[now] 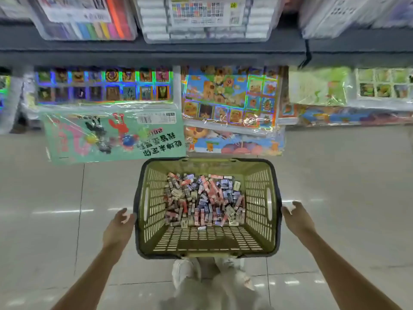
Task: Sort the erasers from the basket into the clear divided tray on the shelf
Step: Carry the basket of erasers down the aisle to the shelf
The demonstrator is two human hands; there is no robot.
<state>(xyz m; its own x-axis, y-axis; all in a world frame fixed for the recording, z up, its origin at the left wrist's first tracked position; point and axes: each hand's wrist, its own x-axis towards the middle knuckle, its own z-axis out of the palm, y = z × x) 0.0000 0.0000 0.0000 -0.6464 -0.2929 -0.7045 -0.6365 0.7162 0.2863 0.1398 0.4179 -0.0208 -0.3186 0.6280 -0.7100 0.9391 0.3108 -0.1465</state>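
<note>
Out on the left, the left hand (119, 222) sat against the basket (259, 198) at its dark rim, fingers curled loosely toward the side wall, thumb up. Whether it truly gripped the rim or only rested there, I could not tell. In the middle, the green basket stood on the pale floor tiles (55, 198) just ahead of the person's shoes (185, 274), and the erasers (203, 199) lay heaped in its far half, pink and blue-wrapped, the near part of the mesh bottom bare. Over to the right, the right hand (295, 218) mirrored the other, close by the opposite rim, fingers bent, contact again unclear. Both forearms ran forward and slightly inward, wrists low. Judging from that, the step was a two-handed lift: take both rims evenly, keep it level so the heap stays put. The clear divided tray was not in sight; only packaged sticker sheets (230, 97) showed on the shelf (156, 57).
</note>
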